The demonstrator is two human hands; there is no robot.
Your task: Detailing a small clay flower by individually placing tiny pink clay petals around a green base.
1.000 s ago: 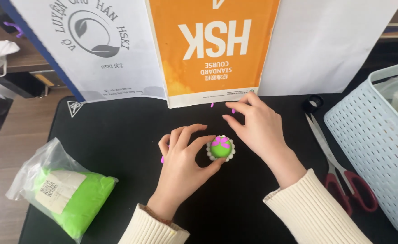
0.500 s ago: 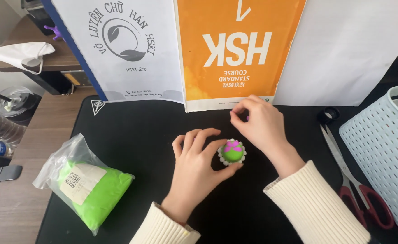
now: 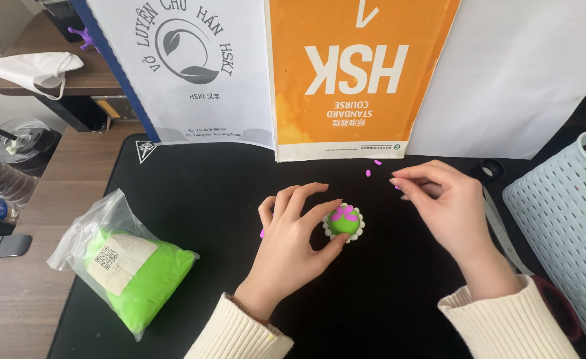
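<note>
The left hand [image 3: 293,239] grips the small green clay ball with pink petals and white scalloped base [image 3: 344,222] on the black surface [image 3: 193,193]. At 2 o'clock, the right hand [image 3: 449,203] pinches its fingertips narrowly near loose pink clay bits [image 3: 372,167].

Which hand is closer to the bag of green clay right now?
Left. The left hand sits just right of the bag of green clay, holding the small clay flower; the right hand is farther right, beyond that flower.
</note>
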